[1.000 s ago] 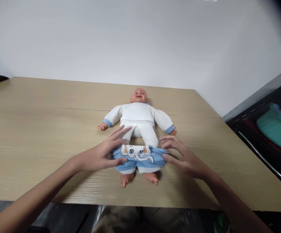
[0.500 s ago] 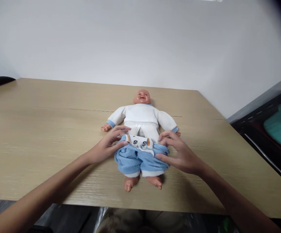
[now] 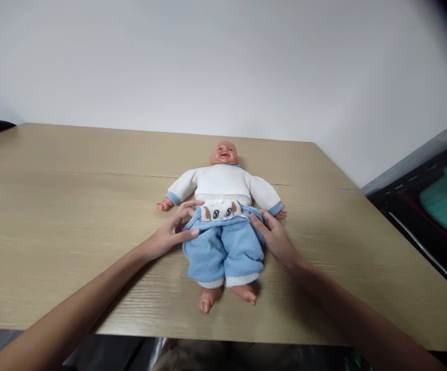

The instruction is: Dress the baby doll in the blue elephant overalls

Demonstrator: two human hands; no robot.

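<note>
**One doll lying on a pale wooden table**

The wooden table (image 3: 53, 216) is stretching wide from its near edge to the wall. Its pale grain is running left to right, and a thin seam (image 3: 111, 174) is crossing the top closer to the far edge. A doll (image 3: 223, 183) is lying flat on its back right of the middle, head pointing at the far edge and bare feet at the near edge. It is wearing a white top and blue trousers (image 3: 223, 250), with its arms spreading sideways onto the wood.
</note>
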